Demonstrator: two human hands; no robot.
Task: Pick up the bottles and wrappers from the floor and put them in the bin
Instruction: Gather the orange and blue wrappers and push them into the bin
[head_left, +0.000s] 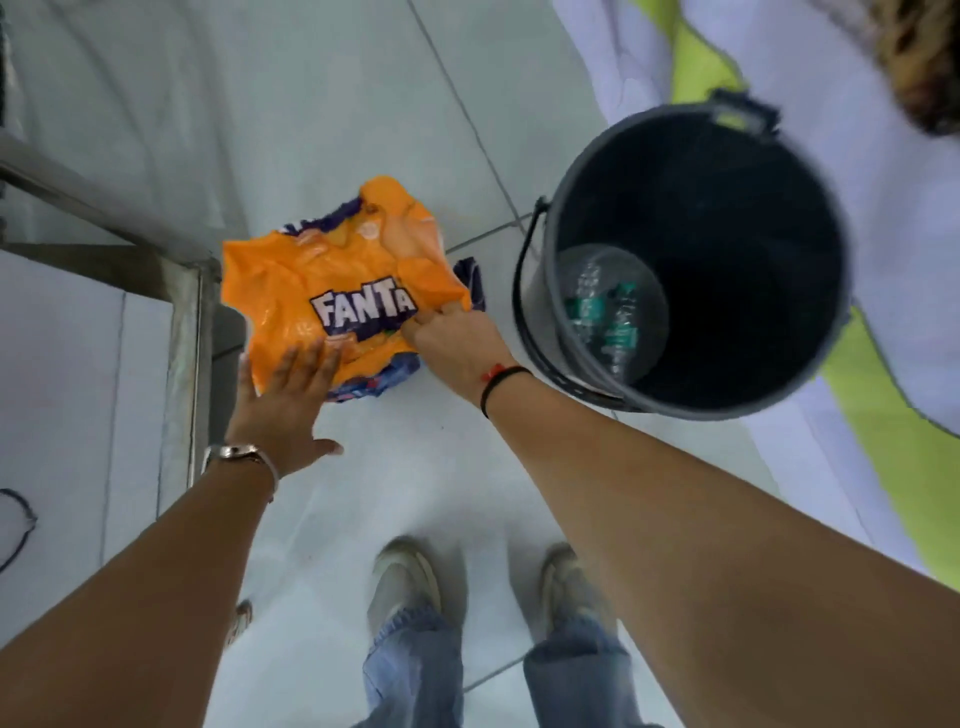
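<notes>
A large crumpled orange Fanta wrapper (337, 280) is in front of me, over the white tiled floor. My right hand (457, 345) pinches its right edge just below the logo. My left hand (285, 397) lies flat with fingers spread against the wrapper's lower left part. To the right stands a dark grey bin (810, 332) with a black handle. Clear plastic bottles (605, 312) with green labels lie at its bottom.
A metal frame post (187, 364) and rail stand close on the left of the wrapper. White and lime-green bedding (878, 410) lies behind and right of the bin. My two shoes (405, 582) stand on the tiles below. A dark cable (15, 525) lies at the far left.
</notes>
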